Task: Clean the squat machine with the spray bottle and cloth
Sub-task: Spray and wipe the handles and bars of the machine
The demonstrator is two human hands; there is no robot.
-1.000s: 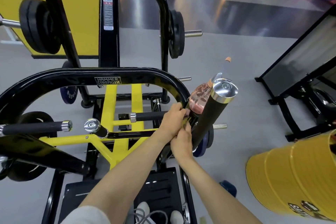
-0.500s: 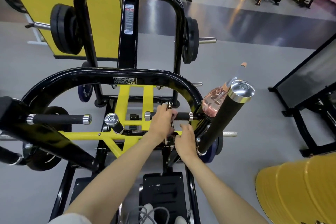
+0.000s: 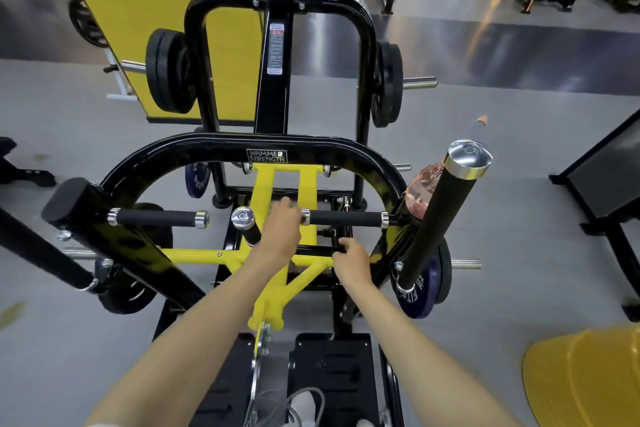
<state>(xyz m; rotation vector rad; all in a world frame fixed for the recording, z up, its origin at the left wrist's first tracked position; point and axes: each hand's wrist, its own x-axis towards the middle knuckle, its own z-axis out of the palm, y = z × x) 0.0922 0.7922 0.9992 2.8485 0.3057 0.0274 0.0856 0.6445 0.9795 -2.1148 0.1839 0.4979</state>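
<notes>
Hands first: 2 in view, both reaching into the squat machine [image 3: 273, 97]. My left hand [image 3: 280, 230] sits at the inner chrome end of the right short handle [image 3: 346, 218]; it is blurred, so I cannot tell whether its fingers close on anything. My right hand [image 3: 351, 262], just below and right of the left, curls its fingers onto a thin black bar [image 3: 317, 249] (the thumb side is hidden from me).

Up and to the right of that grip, 1 pink spray bottle [image 3: 420, 191] sits tucked between the curved frame [image 3: 377, 166] and 1 long chrome-capped handle [image 3: 440, 218], nozzle pointing away.

Left of the left hand I count 1 more short handle [image 3: 159, 218] and 1 angled chrome-capped stub [image 3: 244, 224]. Beyond both hands hang 2 black plate stacks [image 3: 166, 71]; I also count 2 blue plates [image 3: 424, 291]. Far right of the grip stands 1 yellow drum [image 3: 588, 378].
</notes>
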